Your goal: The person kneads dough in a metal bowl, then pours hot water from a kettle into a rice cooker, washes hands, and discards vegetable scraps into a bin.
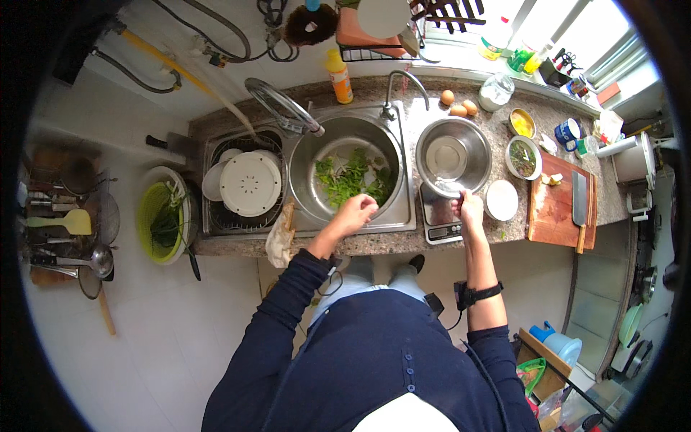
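Leafy green herbs (353,175) lie in the round stainless steel sink basin (345,127). Over the near edge of that basin is my left hand (356,211), its fingers curled close together; whether anything small is between them cannot be told. My right hand (468,209) grips the near rim of a stainless steel bowl (453,156), which is tilted slightly beside the sink. Partly under the bowl sits a digital kitchen scale (444,221). A white bowl (501,200) stands just right of my right hand. The faucet (302,121) reaches over the basin's far left side.
White plates and a strainer lid (250,183) fill the left basin. A cloth (280,237) hangs over the counter edge. Several eggs (447,98), a glass jar (495,93) and a bowl of herbs (523,157) stand behind. On the right, a cleaver (578,197) rests on a wooden cutting board (556,216).
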A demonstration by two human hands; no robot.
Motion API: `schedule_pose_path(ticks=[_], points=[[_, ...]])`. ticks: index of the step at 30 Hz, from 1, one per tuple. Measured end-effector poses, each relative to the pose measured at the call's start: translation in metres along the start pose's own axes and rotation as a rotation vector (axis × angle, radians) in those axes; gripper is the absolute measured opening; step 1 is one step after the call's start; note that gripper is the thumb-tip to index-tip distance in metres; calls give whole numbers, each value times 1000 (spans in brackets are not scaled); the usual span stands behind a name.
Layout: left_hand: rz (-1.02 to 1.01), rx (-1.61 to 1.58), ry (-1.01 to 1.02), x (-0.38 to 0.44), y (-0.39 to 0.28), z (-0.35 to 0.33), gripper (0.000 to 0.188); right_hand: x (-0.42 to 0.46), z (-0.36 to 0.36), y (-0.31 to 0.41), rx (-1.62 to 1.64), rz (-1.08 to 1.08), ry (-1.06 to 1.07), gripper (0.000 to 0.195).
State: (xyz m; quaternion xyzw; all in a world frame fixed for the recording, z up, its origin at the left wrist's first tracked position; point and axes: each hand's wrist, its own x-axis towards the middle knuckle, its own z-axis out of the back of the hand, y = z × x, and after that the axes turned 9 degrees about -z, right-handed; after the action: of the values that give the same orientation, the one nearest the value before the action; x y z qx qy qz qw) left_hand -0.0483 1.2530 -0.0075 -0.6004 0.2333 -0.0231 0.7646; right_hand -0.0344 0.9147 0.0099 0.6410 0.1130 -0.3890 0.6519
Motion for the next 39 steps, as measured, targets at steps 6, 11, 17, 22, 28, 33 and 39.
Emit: schedule_pose_path(ticks=[6,11,17,22,28,33,39], points=[[-125,555,-265,6,-29,121,28,58,-39,3,245,-185,80,25],[-149,801,-362,33,-41,177,36,84,-64,-3,269,-224,35,30],[-101,799,-324,102,-34,205,49,36,-77,3,137,-355,154,74],[-220,833,-423,172,-10,208,36,-14,-97,8,443,-405,496,86],[-293,1056,-362,207,20,222,32,-11,-141,13,948,-476,746,88],[-354,1069,-383,200,27,234,24,-2,-191,11,1062,-595,684,92],[-191,1028,-278,182,-12,218,35,3,-239,8,1021,-633,609,90]])
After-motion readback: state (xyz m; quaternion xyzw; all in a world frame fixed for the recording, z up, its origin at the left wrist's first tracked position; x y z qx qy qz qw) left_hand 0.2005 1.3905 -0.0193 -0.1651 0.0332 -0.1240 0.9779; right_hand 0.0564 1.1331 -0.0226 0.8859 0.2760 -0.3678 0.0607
